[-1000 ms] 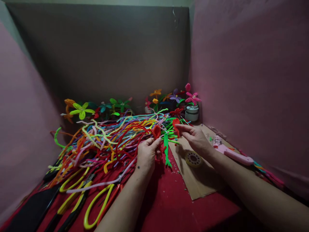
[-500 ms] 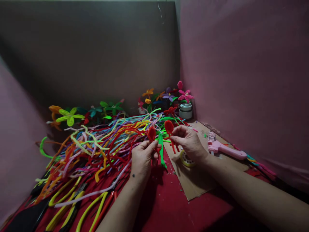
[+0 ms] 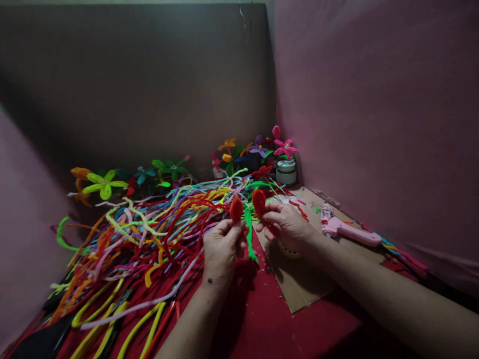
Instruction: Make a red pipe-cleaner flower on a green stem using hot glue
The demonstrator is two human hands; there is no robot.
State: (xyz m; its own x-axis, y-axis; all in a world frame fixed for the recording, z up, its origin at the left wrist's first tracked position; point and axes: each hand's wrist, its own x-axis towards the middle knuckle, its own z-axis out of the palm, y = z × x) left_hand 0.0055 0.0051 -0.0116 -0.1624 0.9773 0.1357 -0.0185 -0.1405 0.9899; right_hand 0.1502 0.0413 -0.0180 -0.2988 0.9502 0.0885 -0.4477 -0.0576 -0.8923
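Head view: our L hand (image 3: 222,244) pinches a red petal (image 3: 236,209) left of the cardboard (image 3: 304,286); our R hand (image 3: 288,224) pinches a 2nd petal (image 3: 259,201) by cardboard's L edge. We've a pipe-cleaner pile (image 3: 149,224) farther left of cardboard, glue gun (image 3: 352,232) at its R edge.

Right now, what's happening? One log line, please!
left hand: holds red petal shape | right hand: holds second red petal shape | between, in view: green strip | on cardboard: pink glue gun
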